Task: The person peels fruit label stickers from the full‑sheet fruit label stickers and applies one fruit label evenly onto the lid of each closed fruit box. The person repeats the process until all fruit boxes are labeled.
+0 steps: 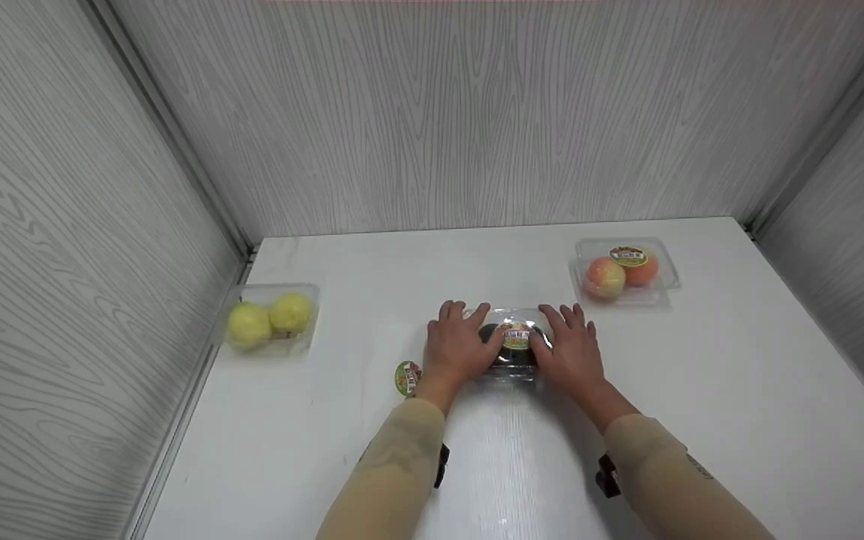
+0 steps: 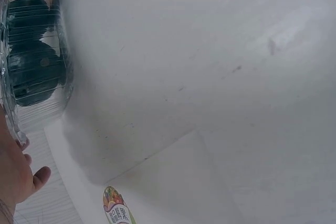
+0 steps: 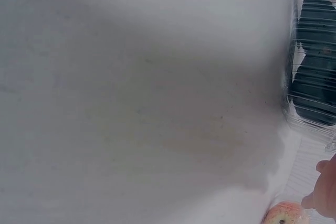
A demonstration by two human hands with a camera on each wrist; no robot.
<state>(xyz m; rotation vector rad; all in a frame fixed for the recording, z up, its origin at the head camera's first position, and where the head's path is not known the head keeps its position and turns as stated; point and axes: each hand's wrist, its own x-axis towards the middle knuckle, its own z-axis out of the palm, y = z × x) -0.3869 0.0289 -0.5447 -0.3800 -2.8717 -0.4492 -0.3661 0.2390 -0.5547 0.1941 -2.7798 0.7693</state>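
Observation:
A clear plastic box point(image 1: 508, 372) with dark green fruits point(image 2: 34, 72) inside stands mid-table, its lid closed over them. An oval fruit label point(image 1: 516, 337) lies on the lid. My left hand point(image 1: 458, 346) is at the box's left side, fingers stretched forward and thumb on the lid by the label's left edge. Opposite it, my right hand point(image 1: 573, 352) lies along the right side, its fingers spread and its thumb at the label's right edge. In both wrist views, the ribbed side of the box shows, with fingers extending past its corner.
A second oval label point(image 1: 406, 377) lies on the white table point(image 1: 702, 405) by my left wrist. At the left edge is a clear box with yellow-green pears point(image 1: 250, 325). Back right stands a labelled box with peaches point(image 1: 605, 278). Wood-grain panels point(image 1: 432, 112) enclose the table.

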